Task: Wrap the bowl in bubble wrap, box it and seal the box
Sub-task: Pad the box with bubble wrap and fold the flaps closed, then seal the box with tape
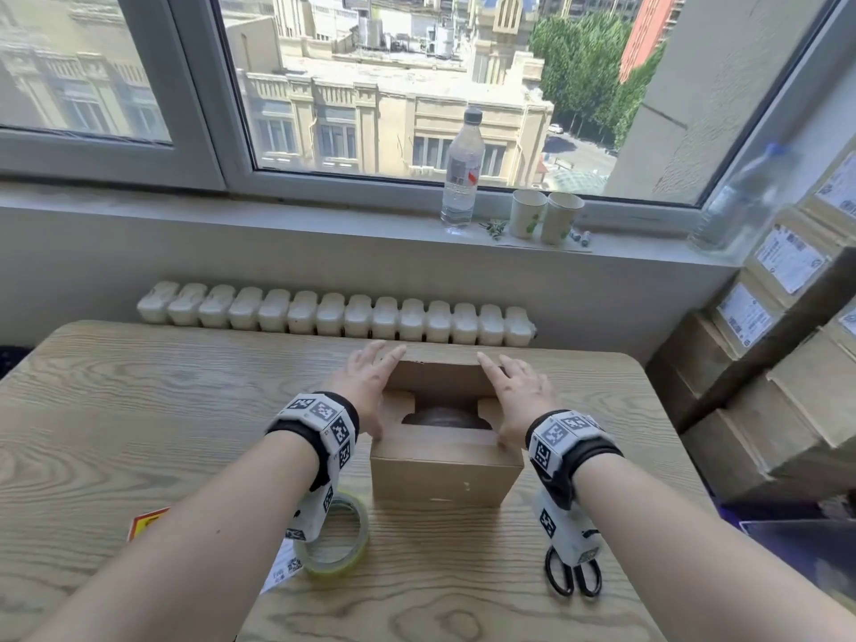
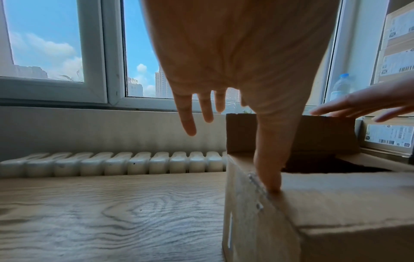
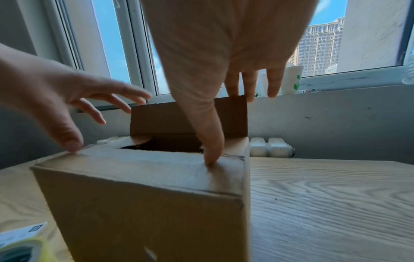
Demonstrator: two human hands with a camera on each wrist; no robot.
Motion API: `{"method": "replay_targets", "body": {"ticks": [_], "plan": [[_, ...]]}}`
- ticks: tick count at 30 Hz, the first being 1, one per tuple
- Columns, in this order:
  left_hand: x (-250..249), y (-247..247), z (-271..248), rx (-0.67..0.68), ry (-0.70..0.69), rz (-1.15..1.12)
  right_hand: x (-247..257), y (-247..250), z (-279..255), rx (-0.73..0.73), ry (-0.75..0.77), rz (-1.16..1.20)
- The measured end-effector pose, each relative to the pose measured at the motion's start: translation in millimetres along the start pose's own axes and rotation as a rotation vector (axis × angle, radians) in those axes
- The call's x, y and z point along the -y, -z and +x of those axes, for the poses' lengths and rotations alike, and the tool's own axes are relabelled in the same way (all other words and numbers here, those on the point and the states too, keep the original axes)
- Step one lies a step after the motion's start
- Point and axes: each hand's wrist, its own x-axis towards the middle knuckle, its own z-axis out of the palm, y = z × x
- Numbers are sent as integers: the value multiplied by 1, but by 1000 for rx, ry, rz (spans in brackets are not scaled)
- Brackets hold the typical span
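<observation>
A brown cardboard box stands on the wooden table. Its near flap and both side flaps lie folded down, and the far flap stands upright. Through the gap shows a dark round shape, the bowl; I cannot make out any wrap on it. My left hand is at the box's left side, its thumb pressing the near flap. My right hand mirrors it, thumb on the flap. The straight fingers of both hands reach the far flap's top edge.
A roll of clear tape lies near left of the box, black scissors near right. A label sheet sits beside the tape. On the sill stand a water bottle and two paper cups. Stacked cartons fill the right side.
</observation>
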Motion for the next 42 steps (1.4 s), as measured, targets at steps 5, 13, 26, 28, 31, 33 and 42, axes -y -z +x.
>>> {"method": "replay_targets", "body": {"ticks": [5, 13, 26, 28, 31, 33, 42], "plan": [[-2, -1, 9, 3, 17, -16, 0, 5, 4, 11, 37, -61], [-9, 0, 9, 56, -52, 38, 15, 10, -7, 109, 199, -33], [3, -17, -26, -3, -92, -79, 21, -2, -22, 120, 145, -44], [7, -22, -33, -44, -72, -97, 29, -1, -25, 112, 148, -23], [18, -31, -42, -68, -28, -178, 52, 3, -34, 72, 237, -17], [28, -36, -51, -87, 16, -259, 75, 1, -41, -27, 304, 58], [83, -69, -90, -67, 188, -310, 174, -18, -51, -150, 666, 134]]}}
